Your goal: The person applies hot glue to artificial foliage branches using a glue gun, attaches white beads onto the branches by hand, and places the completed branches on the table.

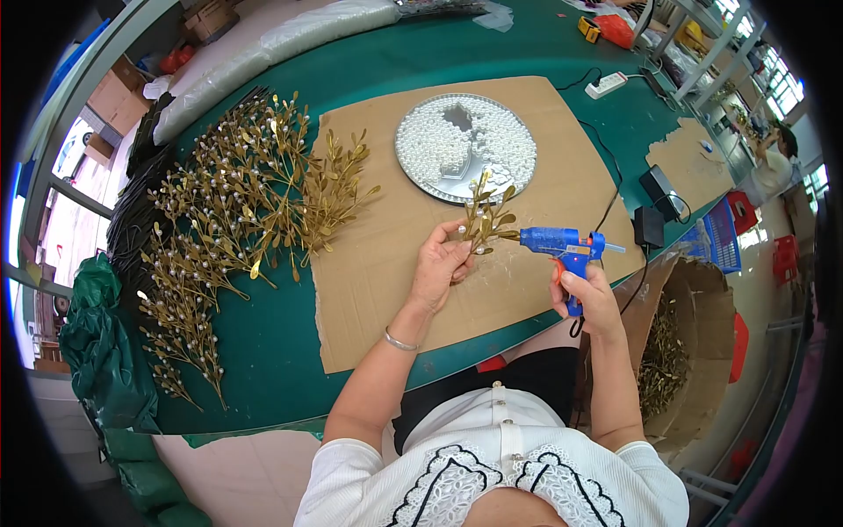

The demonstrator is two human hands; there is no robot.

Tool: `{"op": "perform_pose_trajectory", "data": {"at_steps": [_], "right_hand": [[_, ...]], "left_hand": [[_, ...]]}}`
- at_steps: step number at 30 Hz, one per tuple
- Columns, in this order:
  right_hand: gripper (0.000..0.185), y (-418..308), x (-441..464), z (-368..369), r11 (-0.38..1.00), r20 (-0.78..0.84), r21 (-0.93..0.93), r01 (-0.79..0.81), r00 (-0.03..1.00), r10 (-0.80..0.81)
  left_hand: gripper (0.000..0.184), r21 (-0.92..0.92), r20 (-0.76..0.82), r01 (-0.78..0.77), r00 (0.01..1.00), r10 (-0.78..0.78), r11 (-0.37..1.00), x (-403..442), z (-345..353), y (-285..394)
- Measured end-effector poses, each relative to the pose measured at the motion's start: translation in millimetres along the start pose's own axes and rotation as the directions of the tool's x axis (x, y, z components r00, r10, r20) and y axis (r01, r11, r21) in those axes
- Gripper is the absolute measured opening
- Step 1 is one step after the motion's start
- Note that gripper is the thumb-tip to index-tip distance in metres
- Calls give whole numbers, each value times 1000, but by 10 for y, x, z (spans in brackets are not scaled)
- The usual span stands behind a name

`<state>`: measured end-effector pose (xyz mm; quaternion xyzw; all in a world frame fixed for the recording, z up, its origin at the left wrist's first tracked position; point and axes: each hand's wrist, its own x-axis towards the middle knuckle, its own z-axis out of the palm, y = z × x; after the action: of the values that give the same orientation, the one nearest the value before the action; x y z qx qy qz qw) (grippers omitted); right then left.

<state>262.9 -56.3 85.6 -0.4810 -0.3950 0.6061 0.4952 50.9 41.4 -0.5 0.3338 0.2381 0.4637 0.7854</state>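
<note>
My left hand (442, 266) is closed on a golden leafy artificial branch (486, 216) with a few white pearls on it. In my right hand (590, 297) is a blue hot glue gun (562, 241), its nozzle pointing left at the branch's leaves; whether it touches them I cannot tell. A clear glue stick (614, 249) sticks out of the gun's back. Just beyond the branch lies a round tray (401, 167) of white pearl beads (505, 145), with bare patches showing its silvery bottom. Both hands are above a cardboard sheet (378, 299).
Pearled golden branches (224, 176) are heaped on the green table (263, 342) at left. More branches (665, 356) lie in a cardboard box (707, 351) at lower right. A black adapter (648, 227), cords and a white power strip (606, 85) are on the right. Another person (773, 167) is at far right.
</note>
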Motion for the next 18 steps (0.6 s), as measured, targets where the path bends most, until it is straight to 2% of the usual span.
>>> {"op": "perform_pose_trajectory", "data": {"at_steps": [10,18], "right_hand": [[19,46,-2,37,1000,-18,-20,-17,1000,17],[24,111,-12,-31,991,-15,135,5,1000,-3]], "left_hand": [[37,-14,-1,0,1000,0,1000,2,-5,-9],[37,-3,-6,4,1000,-4,1000,-1,0,-2]]}}
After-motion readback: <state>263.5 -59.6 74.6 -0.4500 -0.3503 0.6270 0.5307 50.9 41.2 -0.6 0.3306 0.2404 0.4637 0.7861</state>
